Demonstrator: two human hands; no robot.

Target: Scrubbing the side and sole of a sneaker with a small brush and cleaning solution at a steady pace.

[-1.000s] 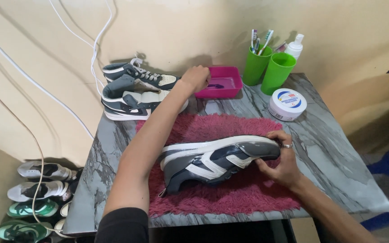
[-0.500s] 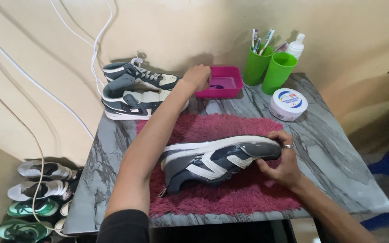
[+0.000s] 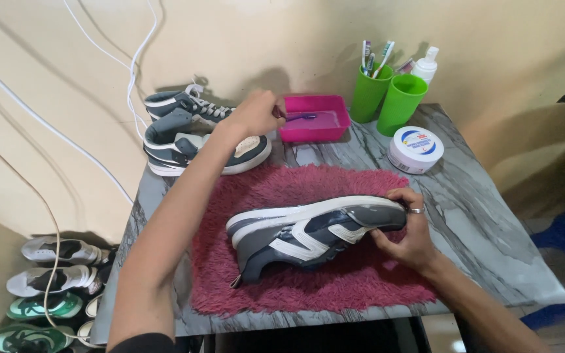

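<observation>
The grey-and-white sneaker (image 3: 315, 238) lies on its side on the maroon shag mat (image 3: 308, 291), sole edge turned up for access. The right hand (image 3: 410, 229), at the toe's 3 o'clock, clamps the toe to steady it. The left hand (image 3: 254, 116) pinches a brush (image 3: 295, 117) over the pink tray (image 3: 314, 119) at 12 o'clock.

Home shoe-cleaning corner: marble-look table (image 3: 465, 216), shoe rack (image 3: 47, 294), cups of brushes (image 3: 387, 98).
</observation>
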